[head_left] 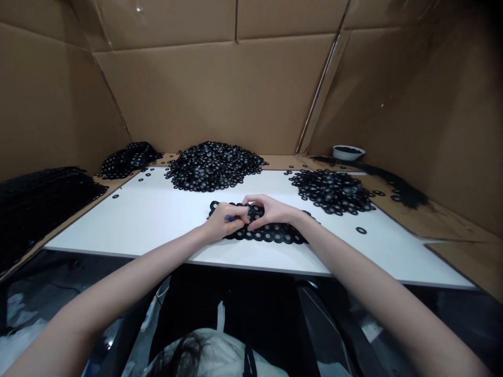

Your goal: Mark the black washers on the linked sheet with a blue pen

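Observation:
A black sheet of joined round rings (277,234) lies on the white board near its front edge, beneath both hands. My left hand (225,222) is closed over the sheet's left part. Its fingers pinch a small blue piece, mostly hidden in the grip, whose kind I cannot make out. From the right, my right hand (272,210) curves thumb and fingers around the sheet's upper middle, gripping it close to the left fingertips. Rings show between the two hands. The right forearm covers part of the sheet's right end.
Piles of black rings stand at the back middle (214,166) and right (333,191) of the white board (129,225). A loose ring (361,230) lies at right. Behind are a white bowl (348,153) and cardboard walls (212,94). Black strips (43,204) are stacked at left.

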`<act>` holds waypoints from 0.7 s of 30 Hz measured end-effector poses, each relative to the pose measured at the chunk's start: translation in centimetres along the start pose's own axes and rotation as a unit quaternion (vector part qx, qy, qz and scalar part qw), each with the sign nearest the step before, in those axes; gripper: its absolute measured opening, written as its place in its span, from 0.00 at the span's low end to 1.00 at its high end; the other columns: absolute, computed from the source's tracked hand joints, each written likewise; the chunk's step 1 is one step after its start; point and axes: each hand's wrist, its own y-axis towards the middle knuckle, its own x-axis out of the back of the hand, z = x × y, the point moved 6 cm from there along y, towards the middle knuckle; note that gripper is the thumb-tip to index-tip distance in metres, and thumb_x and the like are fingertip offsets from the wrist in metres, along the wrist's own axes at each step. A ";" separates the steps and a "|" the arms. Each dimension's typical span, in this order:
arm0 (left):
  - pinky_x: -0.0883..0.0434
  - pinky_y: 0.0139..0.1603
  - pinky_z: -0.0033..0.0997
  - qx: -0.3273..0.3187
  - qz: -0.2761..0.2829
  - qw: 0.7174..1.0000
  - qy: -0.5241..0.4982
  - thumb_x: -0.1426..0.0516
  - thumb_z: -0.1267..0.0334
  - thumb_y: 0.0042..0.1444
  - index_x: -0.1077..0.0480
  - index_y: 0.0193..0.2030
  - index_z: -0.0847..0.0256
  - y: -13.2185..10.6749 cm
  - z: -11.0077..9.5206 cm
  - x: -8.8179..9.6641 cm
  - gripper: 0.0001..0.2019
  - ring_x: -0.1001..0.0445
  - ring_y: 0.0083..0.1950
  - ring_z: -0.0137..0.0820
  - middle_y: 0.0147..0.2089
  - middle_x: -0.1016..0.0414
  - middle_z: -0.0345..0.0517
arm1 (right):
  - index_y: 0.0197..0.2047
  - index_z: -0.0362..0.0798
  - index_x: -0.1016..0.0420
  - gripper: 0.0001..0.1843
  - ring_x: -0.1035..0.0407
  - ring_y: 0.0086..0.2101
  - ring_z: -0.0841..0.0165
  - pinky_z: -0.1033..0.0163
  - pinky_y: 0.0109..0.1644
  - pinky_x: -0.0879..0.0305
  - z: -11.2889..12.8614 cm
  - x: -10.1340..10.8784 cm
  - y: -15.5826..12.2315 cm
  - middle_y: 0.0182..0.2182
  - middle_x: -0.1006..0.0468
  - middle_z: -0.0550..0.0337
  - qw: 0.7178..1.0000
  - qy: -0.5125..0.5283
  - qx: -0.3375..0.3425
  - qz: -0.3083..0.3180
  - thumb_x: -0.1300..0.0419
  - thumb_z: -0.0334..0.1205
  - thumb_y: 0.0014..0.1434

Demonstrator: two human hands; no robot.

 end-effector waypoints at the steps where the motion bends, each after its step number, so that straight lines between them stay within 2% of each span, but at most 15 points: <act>1: 0.38 0.28 0.22 -0.001 0.005 1.000 0.003 0.48 0.69 0.50 0.31 0.22 0.65 0.0 0.1 -0.1 0.09 0.36 0.24 0.23 0.22 0.29 0.39 | 0.35 0.48 0.33 0.21 0.35 0.37 0.67 0.63 0.43 0.40 0.0 0.0 0.0 0.34 0.30 0.64 1.000 0.001 0.001 0.001 0.31 0.45 0.40; 6: 0.38 0.28 0.22 -0.008 0.034 0.999 0.016 0.49 0.70 0.50 0.29 0.25 0.65 0.0 0.3 -0.5 0.09 0.35 0.24 0.23 0.23 0.29 0.39 | 0.36 0.48 0.33 0.21 0.35 0.37 0.66 0.62 0.45 0.39 0.1 -0.1 0.1 0.35 0.30 0.63 1.000 0.008 0.001 0.001 0.31 0.45 0.39; 14: 0.40 0.27 0.21 0.032 0.017 0.999 -0.013 0.47 0.68 0.51 0.31 0.25 0.65 0.1 0.4 -0.4 0.07 0.38 0.24 0.22 0.22 0.32 0.38 | 0.37 0.48 0.33 0.21 0.34 0.41 0.64 0.60 0.48 0.38 0.4 -0.1 0.0 0.38 0.29 0.62 1.000 0.011 0.016 0.004 0.31 0.44 0.40; 18: 0.41 0.28 0.22 0.067 0.006 0.997 -0.041 0.46 0.63 0.54 0.30 0.34 0.64 0.0 0.6 -0.2 0.06 0.39 0.24 0.22 0.22 0.34 0.36 | 0.33 0.48 0.33 0.18 0.34 0.39 0.65 0.60 0.46 0.37 0.5 -0.2 0.0 0.36 0.28 0.62 1.000 -0.011 0.017 0.000 0.32 0.44 0.41; 21: 0.40 0.29 0.23 0.088 0.001 0.994 -0.058 0.46 0.59 0.56 0.32 0.42 0.63 -0.1 0.7 -0.2 0.11 0.38 0.24 0.23 0.22 0.33 0.36 | 0.38 0.48 0.32 0.23 0.33 0.41 0.63 0.59 0.46 0.37 0.5 -0.1 0.0 0.39 0.28 0.61 0.999 -0.030 0.015 -0.014 0.31 0.44 0.39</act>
